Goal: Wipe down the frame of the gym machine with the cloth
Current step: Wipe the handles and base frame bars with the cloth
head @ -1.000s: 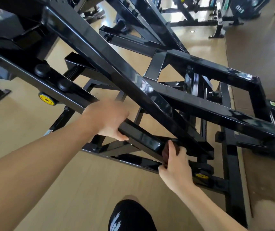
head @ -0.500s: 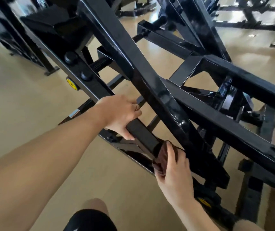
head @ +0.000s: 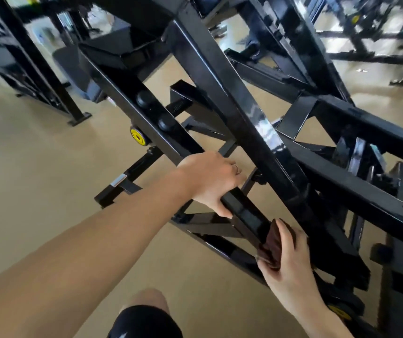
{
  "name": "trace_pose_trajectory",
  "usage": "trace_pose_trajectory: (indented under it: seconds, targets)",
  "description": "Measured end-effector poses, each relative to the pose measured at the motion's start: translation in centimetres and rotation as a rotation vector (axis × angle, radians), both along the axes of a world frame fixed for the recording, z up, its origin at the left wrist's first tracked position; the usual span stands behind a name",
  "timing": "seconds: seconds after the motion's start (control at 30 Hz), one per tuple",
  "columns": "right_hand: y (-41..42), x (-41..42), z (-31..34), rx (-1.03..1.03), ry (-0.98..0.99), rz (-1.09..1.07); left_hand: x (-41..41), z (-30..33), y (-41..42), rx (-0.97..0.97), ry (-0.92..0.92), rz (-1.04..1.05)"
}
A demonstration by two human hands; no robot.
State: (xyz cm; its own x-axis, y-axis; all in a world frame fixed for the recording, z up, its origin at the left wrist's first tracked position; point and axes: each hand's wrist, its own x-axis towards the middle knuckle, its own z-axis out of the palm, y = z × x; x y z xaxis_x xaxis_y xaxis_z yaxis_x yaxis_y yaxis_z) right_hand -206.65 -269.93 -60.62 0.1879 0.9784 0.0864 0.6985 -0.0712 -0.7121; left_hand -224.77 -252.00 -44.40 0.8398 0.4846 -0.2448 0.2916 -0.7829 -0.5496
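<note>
Black frame bar (head: 249,213): left hand (head: 210,181) grip wrapped around it; at 5 o'clock, right hand (head: 290,262) grip pressing brown cloth (head: 272,245) onto bar.

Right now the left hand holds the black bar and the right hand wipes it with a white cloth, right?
Not quite: the head view shows a dark brown cloth, not white. The left hand does hold the black bar, and the right hand presses the cloth on it.

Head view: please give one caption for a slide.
Left hand grips black frame bar; right hand presses brown cloth on it.
</note>
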Motion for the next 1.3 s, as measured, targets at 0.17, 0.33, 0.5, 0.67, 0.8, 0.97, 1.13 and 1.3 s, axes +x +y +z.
trace_pose_trajectory:
  seconds: [0.17, 0.33, 0.5, 0.67, 0.8, 0.97, 1.13, 1.3]
  targets:
    - [2.4, -3.4, 3.9, 0.050, 0.081, 0.020, -2.4, 5.1, -0.2, 0.157, -0.312, -0.191]
    - [8.8, -10.4, 12.4, 0.189, -0.022, 0.134, -11.4, 13.1, 3.8, 0.428, -0.461, -0.041]
    - [12.7, -14.1, 16.1, 0.356, -0.001, 0.161, -12.8, 12.4, 6.6, 0.383, -0.332, 0.059]
    - [10.6, -11.4, 12.3, 0.362, 0.065, 0.125, -13.3, 10.9, 7.5, 0.409, -0.599, -0.006]
    - [6.9, -8.8, 8.7, 0.273, 0.088, -0.014, -13.2, 10.5, 7.5, 0.431, -0.693, -0.075]
    - [6.3, -9.1, 8.5, 0.201, 0.025, -0.055, -13.2, 9.8, 8.0, 0.464, -0.792, -0.136]
    - [10.7, -13.4, 13.7, 0.273, -0.097, 0.010, -13.0, 9.9, 8.0, 0.476, -0.819, -0.149]
    - [14.4, -16.7, 17.5, 0.402, -0.211, 0.024, -12.9, 9.9, 7.9, 0.487, -0.829, -0.147]
